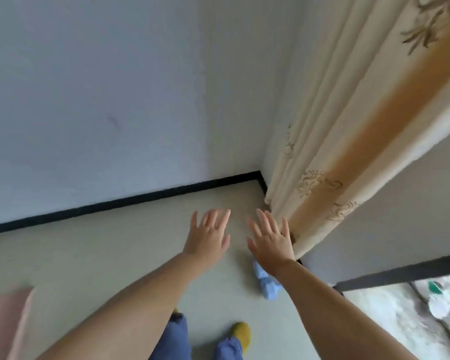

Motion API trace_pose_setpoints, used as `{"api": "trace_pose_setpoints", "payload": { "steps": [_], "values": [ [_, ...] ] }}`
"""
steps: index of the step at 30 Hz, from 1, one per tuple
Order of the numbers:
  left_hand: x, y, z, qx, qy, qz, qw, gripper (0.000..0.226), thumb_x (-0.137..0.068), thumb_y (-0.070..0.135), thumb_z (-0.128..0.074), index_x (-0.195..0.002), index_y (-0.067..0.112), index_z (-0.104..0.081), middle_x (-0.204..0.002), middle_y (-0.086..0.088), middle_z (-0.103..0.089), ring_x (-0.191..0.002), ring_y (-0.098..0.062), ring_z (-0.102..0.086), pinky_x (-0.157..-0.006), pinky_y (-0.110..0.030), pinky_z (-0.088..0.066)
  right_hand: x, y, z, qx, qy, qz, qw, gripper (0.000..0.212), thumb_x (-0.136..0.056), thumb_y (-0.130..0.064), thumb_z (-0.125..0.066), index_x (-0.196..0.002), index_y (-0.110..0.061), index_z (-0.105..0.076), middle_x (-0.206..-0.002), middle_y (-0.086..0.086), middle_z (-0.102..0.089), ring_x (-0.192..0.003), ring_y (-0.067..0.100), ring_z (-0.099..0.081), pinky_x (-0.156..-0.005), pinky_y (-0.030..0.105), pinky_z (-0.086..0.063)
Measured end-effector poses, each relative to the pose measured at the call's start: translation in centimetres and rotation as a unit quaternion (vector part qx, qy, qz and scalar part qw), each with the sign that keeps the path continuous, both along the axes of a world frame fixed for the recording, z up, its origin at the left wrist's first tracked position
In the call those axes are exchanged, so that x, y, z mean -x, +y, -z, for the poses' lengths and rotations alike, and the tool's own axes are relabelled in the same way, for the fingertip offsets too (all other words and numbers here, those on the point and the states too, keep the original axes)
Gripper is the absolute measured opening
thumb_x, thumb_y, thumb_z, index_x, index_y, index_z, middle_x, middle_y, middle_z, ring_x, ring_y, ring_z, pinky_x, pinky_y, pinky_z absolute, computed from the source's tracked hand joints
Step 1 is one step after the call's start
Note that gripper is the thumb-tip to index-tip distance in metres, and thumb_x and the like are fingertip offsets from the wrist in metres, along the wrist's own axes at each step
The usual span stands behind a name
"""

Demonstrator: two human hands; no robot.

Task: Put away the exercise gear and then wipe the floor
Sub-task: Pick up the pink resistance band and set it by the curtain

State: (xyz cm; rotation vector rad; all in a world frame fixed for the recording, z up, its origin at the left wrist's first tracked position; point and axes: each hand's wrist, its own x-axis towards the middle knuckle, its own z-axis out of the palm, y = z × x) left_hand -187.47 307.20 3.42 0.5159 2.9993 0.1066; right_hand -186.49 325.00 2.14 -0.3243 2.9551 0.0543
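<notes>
A light blue dumbbell (266, 284) lies on the grey floor (102, 255) close to the room corner, partly hidden under my right forearm. My left hand (208, 233) is stretched forward above the floor with straight, spread fingers and holds nothing. Beside it, my right hand (270, 239) is also spread flat and empty, hovering above the dumbbell and next to the curtain.
A cream and tan curtain (348, 141) hangs down to the floor at the right. White walls with a black skirting board (140, 197) meet in the corner. A pink mat edge (5, 320) shows at the lower left. My feet in yellow slippers (242, 333) stand below.
</notes>
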Motion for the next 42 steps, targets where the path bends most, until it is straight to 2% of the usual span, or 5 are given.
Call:
{"api": "trace_pose_setpoints", "payload": {
  "steps": [11,21,26,36,42],
  "values": [
    [-21.2,-20.7,-3.5,0.011,0.027,-0.386,0.922,0.058,-0.099,0.039,-0.029,-0.150,0.021,-0.009,-0.154,-0.004,-0.020,-0.143,-0.021,-0.016,-0.117,-0.049,-0.004,-8.4,-24.9,-4.1,-0.003,0.000,-0.344,0.939,0.058,-0.100,-0.047,-0.015,-0.151,-0.028,0.005,-0.160,0.003,0.006,-0.148,0.021,0.005,-0.116,0.053,0.003],
    [-56.5,-35.5,-5.0,0.079,0.011,-0.582,0.809,0.053,-0.079,0.040,-0.033,-0.124,0.017,-0.051,-0.111,-0.005,-0.064,-0.100,-0.024,-0.062,-0.095,-0.054,-0.042,-37.3,-46.8,-4.2,0.032,-0.014,-0.563,0.826,0.057,-0.100,-0.047,-0.020,-0.152,-0.027,-0.005,-0.160,0.004,-0.004,-0.148,0.022,-0.005,-0.115,0.054,0.001],
    [-68.0,-39.8,-6.7,0.119,0.040,-0.638,0.760,0.057,-0.071,0.035,-0.072,-0.122,0.013,-0.060,-0.112,-0.008,-0.064,-0.101,-0.024,-0.063,-0.091,-0.054,-0.048,-47.6,-54.3,-6.1,0.056,0.010,-0.641,0.765,0.055,-0.098,-0.044,-0.029,-0.149,-0.025,-0.025,-0.156,0.006,-0.026,-0.143,0.024,-0.026,-0.112,0.060,-0.018],
    [-79.8,-49.6,-6.2,0.066,0.047,-0.737,0.671,0.057,-0.090,0.038,-0.036,-0.142,0.015,-0.039,-0.135,-0.010,-0.050,-0.123,-0.025,-0.049,-0.106,-0.055,-0.032,-59.5,-69.1,-6.5,0.027,0.015,-0.732,0.681,0.056,-0.101,-0.044,-0.021,-0.152,-0.026,-0.007,-0.160,0.005,-0.006,-0.148,0.023,-0.006,-0.115,0.055,0.000],
    [-85.7,-61.9,-5.6,0.044,0.024,-0.761,0.647,0.059,-0.097,0.041,-0.022,-0.151,0.020,-0.009,-0.152,-0.005,-0.022,-0.141,-0.020,-0.020,-0.116,-0.049,-0.005,-65.9,-82.3,-5.5,0.041,0.020,-0.736,0.675,0.055,-0.094,-0.042,-0.025,-0.140,-0.021,-0.046,-0.144,0.010,-0.046,-0.130,0.028,-0.047,-0.104,0.064,-0.030]
  ]
}}
